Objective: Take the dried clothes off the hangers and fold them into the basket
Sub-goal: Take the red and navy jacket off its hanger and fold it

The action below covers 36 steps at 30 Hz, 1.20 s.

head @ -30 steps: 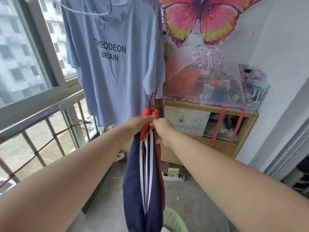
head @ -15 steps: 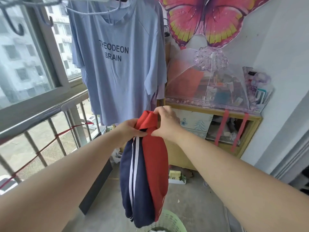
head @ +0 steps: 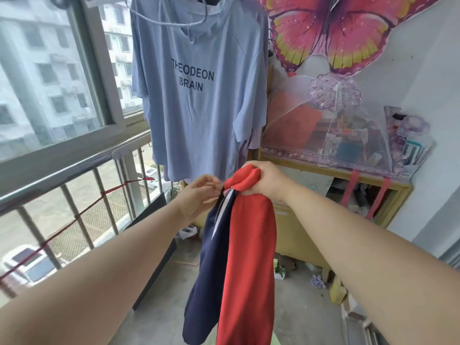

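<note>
Right hand (head: 261, 181) fist-grips the bunched top of the red-navy garment (head: 249, 257), which hangs mid-air in front of the blue T-shirt (head: 199, 108). Left hand (head: 196, 200) at navy edge, blurred, pinch unclear. Best: catch that edge, align halves evenly, fold tight.

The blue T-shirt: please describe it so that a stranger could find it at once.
Look between the big window and the pink butterfly on the wall. There the blue T-shirt hangs at full length. Unlike the red and navy garment held below it, it bears the dark print THEODEON BRAIN.
</note>
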{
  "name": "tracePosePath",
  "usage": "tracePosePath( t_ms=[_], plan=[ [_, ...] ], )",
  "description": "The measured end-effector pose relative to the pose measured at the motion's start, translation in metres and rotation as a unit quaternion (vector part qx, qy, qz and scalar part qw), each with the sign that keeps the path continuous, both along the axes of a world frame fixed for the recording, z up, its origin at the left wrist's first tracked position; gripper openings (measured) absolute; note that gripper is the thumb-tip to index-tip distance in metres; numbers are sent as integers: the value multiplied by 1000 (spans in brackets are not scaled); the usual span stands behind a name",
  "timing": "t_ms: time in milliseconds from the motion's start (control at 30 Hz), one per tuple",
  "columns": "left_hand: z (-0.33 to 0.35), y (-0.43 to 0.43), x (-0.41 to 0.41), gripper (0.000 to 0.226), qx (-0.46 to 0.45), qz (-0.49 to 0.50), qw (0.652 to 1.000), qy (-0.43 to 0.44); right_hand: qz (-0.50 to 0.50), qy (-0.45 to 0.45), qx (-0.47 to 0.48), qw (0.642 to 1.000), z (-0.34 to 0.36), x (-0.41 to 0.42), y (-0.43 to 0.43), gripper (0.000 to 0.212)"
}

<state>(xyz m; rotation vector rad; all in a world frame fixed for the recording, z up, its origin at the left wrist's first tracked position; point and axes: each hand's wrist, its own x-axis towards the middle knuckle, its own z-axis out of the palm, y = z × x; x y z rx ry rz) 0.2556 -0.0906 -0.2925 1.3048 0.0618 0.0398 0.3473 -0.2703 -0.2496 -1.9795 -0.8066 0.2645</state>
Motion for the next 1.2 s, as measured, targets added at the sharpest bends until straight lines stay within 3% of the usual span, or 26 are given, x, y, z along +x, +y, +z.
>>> tracePosePath(
  t_ms=[33,67,100,133,200,267,333,467,533,767,867,1033,1200],
  plan=[
    [-8,5,0,24,7,23,999,41,-5,-4,16,1000,8,0,-3,42],
    [-16,9,0,21,81,49,991,91,-11,-6,34,999,16,0,-6,43],
    [-27,13,0,17,219,55,962,152,-15,-7,49,999,22,0,-8,45],
    [-39,15,0,15,352,34,911,213,-18,-7,61,998,27,1,-11,47],
    [-59,9,-3,27,464,-54,836,287,-18,-9,73,997,35,2,-13,48],
    [-77,2,-1,47,507,-87,816,263,-12,-11,73,997,38,1,-16,47],
    [-84,-7,1,53,559,-51,804,199,-1,-19,74,997,37,-1,-17,46],
    [-89,-16,6,32,515,57,848,112,-8,-17,93,995,32,-2,-29,47],
    [-90,-18,7,29,480,63,871,81,-16,-10,105,994,31,-1,-38,47],
    [-93,-37,16,70,478,-31,874,79,-42,-2,133,990,35,-4,-52,44],
    [-99,-43,15,77,452,2,886,101,-46,8,147,988,41,-6,-53,42],
    [-106,-45,17,40,449,70,886,90,-46,1,140,989,45,-8,-51,43],
    [-104,-36,10,32,458,44,882,100,-104,-16,136,985,37,2,-53,44]
  ],
)
